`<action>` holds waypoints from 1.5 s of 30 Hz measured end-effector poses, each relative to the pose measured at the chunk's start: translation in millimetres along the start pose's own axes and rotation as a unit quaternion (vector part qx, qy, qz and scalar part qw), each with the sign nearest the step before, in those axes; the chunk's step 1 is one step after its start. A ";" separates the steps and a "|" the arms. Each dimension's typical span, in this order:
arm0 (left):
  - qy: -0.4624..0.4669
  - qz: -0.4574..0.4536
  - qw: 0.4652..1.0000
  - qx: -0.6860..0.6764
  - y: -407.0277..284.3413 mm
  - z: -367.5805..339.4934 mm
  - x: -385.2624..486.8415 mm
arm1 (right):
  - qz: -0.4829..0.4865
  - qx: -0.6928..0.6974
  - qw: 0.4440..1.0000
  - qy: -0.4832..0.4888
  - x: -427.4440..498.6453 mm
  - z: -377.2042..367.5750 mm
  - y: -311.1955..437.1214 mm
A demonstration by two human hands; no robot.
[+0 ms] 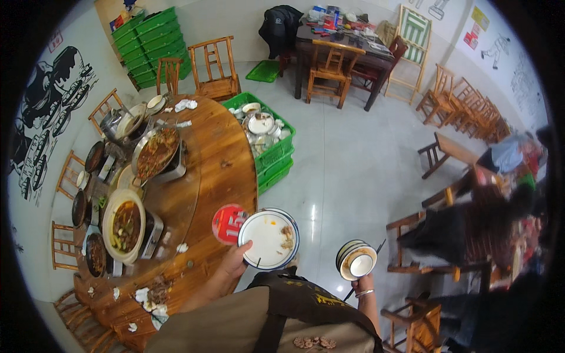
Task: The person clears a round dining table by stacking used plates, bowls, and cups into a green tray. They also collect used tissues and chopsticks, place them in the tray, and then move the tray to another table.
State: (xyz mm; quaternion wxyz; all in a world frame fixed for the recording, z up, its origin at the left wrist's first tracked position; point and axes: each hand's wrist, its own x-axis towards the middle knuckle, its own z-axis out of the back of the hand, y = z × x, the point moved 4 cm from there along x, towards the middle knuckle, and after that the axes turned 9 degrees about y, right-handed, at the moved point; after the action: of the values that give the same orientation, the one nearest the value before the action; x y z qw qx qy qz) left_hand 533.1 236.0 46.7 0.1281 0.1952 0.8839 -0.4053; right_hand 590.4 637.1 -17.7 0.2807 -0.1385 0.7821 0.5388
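Note:
My left hand grips a short stack of white plates with dark blue rims, thumb over the near edge. Food scraps lie on the top plate's right side. Behind it, partly covered, a red round sign bearing a number shows at the table edge. Out to the right, my right hand holds stacked bowls, with a small white cup or bowl in the top one. Dark chopsticks stick out past the bowls. Both hands are in front of my apron.
Left is a round wooden table with a pot of stew, a pan of food and crumpled tissues. Beside it stand stacked green crates with used dishes. Seated people and wooden chairs are at right.

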 end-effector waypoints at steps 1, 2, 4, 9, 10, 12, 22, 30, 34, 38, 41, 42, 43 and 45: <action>-0.002 0.004 1.000 -0.003 -3.7 -9.2 18.6 | 0.005 0.017 1.000 -0.011 13.8 -6.0 15.2; -0.005 0.012 1.000 -0.021 -9.4 -16.7 43.0 | -0.001 0.018 1.000 -0.010 32.8 -9.4 29.3; -0.003 0.026 0.999 -0.026 -16.0 -26.8 89.9 | -0.012 0.010 1.000 -0.006 66.6 -8.9 59.6; -0.009 0.042 0.998 -0.041 -35.3 -40.9 203.3 | -0.036 -0.017 0.999 0.011 162.1 -18.0 119.8; -0.005 0.015 0.999 -0.045 -42.3 -47.6 223.7 | -0.037 -0.025 0.999 0.016 185.0 -20.5 134.8; -0.040 0.001 0.998 -0.055 -52.6 -49.6 262.3 | -0.037 -0.035 0.998 0.030 228.7 -28.6 164.2; -0.208 -0.083 0.961 -0.164 -84.7 -40.9 400.5 | -0.042 -0.229 0.949 0.211 466.3 -121.0 336.5; -0.286 -0.137 0.921 -0.226 -97.2 -16.8 478.1 | -0.101 -0.303 0.879 0.354 619.6 -247.2 397.7; -0.327 -0.156 0.902 -0.236 -112.3 -4.8 509.5 | -0.137 -0.339 0.856 0.366 684.2 -310.3 392.4; -0.352 -0.191 0.873 -0.279 -128.4 -5.7 533.8 | -0.170 -0.399 0.818 0.377 737.4 -387.3 390.6; -0.372 -0.223 0.849 -0.303 -140.4 -6.8 535.2 | -0.166 -0.464 0.764 0.418 761.0 -465.4 371.2; -0.383 -0.233 0.838 -0.310 -143.8 -5.3 537.0 | -0.179 -0.459 0.752 0.437 773.4 -490.4 361.0; -0.394 -0.243 0.827 -0.320 -145.2 -4.7 540.0 | -0.174 -0.464 0.747 0.444 773.5 -522.6 354.3; -0.439 -0.248 0.795 -0.337 -143.1 -3.5 542.7 | -0.178 -0.457 0.729 0.477 797.6 -573.2 318.1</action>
State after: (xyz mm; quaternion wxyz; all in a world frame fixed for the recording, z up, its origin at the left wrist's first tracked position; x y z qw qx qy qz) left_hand -14.8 284.4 -64.5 0.4555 -0.2852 0.8314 -0.1414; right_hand -382.2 299.1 -93.5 -0.1355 -0.6257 0.4337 0.6340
